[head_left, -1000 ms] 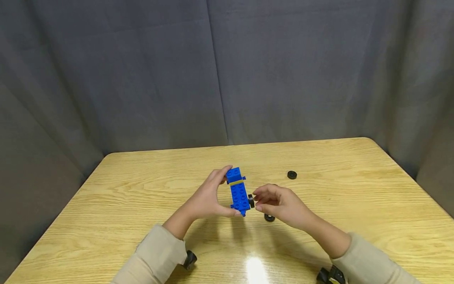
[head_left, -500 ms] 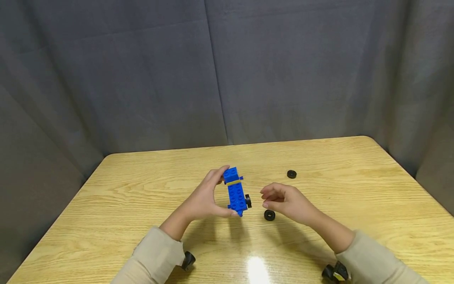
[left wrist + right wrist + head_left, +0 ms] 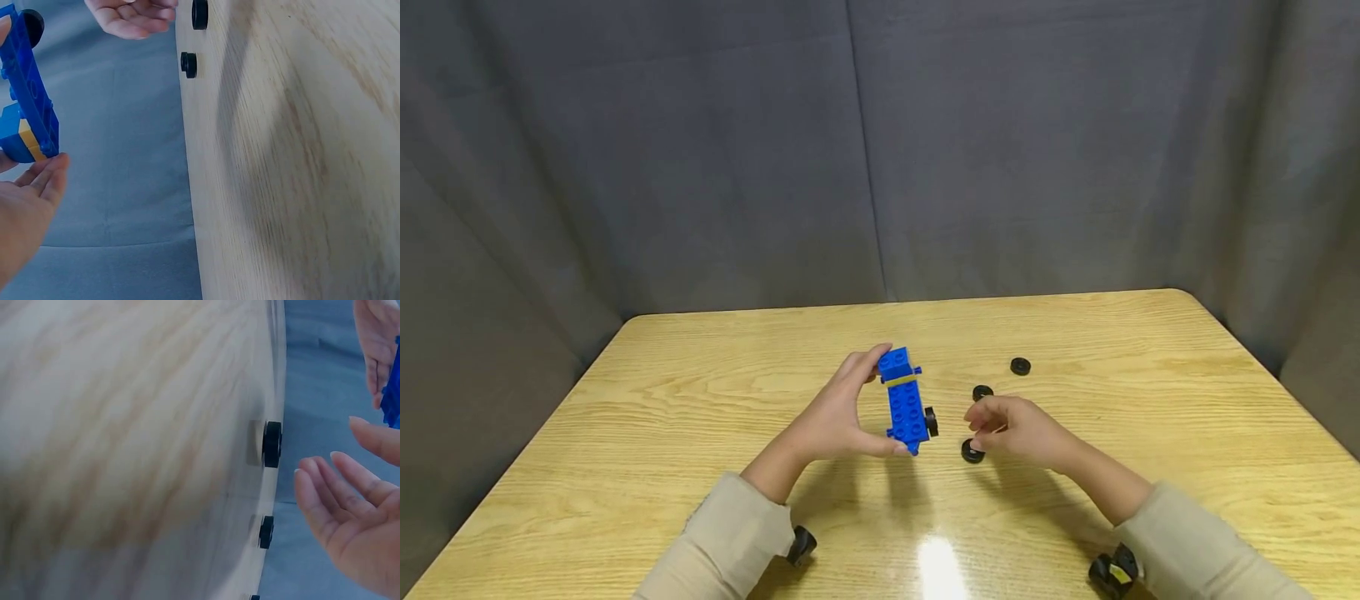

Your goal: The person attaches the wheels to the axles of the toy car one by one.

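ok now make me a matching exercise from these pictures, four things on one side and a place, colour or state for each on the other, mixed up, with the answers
Things
1. left hand
2. right hand
3. wheel on the blue brick base
4. curtain

Descriptions
A. grey, behind the table
B. holding nothing, near the loose wheels
C. gripping the base
D. black, raised off the table

Pairs: 1-C, 2-B, 3-D, 4-A

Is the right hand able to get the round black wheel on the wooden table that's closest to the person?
Probably yes: the right hand looks empty and hangs close to the round black wheel, with nothing seen in the way.
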The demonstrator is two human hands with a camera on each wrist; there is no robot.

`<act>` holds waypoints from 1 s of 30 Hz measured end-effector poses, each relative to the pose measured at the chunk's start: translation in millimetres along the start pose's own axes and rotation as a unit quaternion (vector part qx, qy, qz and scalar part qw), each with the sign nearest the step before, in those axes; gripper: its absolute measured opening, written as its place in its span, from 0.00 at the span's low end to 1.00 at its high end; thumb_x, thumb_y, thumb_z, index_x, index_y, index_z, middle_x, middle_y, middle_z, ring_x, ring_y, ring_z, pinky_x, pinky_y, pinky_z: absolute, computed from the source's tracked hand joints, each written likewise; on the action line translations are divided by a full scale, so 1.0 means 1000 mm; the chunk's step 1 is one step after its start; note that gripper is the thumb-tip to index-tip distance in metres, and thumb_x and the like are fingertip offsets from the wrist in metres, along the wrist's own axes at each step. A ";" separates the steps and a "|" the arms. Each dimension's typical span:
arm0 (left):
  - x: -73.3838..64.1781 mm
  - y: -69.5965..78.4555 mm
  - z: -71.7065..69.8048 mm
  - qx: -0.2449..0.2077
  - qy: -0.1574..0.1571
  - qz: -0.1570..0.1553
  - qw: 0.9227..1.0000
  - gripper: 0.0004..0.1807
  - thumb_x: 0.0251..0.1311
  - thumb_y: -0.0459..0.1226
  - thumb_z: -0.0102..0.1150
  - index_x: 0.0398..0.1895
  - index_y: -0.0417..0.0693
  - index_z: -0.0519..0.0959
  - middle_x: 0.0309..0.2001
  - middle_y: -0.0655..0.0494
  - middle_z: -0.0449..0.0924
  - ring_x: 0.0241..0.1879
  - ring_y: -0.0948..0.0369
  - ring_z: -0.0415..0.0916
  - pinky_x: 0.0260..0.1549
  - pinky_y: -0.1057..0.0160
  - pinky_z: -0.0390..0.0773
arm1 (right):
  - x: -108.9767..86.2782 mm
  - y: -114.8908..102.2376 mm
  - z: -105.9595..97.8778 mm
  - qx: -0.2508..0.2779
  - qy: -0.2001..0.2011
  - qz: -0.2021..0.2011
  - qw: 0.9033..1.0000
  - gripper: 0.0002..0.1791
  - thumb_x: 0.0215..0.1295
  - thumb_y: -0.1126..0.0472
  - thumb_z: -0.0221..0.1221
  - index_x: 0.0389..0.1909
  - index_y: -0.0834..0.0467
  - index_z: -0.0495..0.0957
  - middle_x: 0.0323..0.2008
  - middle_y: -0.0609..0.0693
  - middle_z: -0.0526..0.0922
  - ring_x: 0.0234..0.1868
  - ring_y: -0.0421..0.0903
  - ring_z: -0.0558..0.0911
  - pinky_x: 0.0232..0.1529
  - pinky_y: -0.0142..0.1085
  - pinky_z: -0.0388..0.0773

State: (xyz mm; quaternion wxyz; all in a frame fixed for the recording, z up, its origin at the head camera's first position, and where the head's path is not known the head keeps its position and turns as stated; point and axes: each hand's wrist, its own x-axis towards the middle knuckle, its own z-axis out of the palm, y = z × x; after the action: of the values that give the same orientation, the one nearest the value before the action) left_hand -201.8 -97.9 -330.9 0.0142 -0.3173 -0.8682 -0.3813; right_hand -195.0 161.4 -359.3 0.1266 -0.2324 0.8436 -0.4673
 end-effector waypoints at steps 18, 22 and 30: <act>0.000 0.001 -0.001 -0.026 -0.016 0.003 1.000 0.57 0.30 0.49 0.71 0.65 0.67 0.44 0.57 0.59 0.54 0.56 0.56 0.56 0.49 0.50 0.61 | 0.007 0.004 -0.003 -0.087 -0.058 0.021 0.994 0.19 0.47 0.68 0.62 0.42 0.68 0.71 0.35 0.53 0.74 0.37 0.49 0.74 0.37 0.38 0.71; 0.000 0.001 -0.003 -0.031 -0.013 0.005 0.999 0.57 0.30 0.49 0.71 0.65 0.66 0.45 0.57 0.58 0.54 0.56 0.56 0.56 0.50 0.50 0.61 | 0.009 0.002 -0.001 -0.103 -0.065 0.035 0.992 0.19 0.45 0.69 0.62 0.41 0.67 0.72 0.34 0.52 0.74 0.36 0.48 0.73 0.36 0.38 0.71; -0.002 0.001 -0.004 -0.050 -0.016 0.003 0.999 0.56 0.32 0.47 0.71 0.65 0.64 0.45 0.57 0.58 0.54 0.57 0.57 0.55 0.51 0.50 0.59 | 0.013 0.005 0.005 -0.132 -0.064 0.013 0.989 0.16 0.41 0.72 0.63 0.35 0.65 0.73 0.28 0.49 0.74 0.29 0.42 0.72 0.31 0.33 0.70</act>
State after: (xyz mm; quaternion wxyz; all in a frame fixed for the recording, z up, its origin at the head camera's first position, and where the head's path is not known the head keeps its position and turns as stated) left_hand -200.8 -101.4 -327.8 -0.0142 -0.3265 -0.8473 -0.4187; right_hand -205.4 152.8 -366.0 0.1544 -0.2657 0.8908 -0.3346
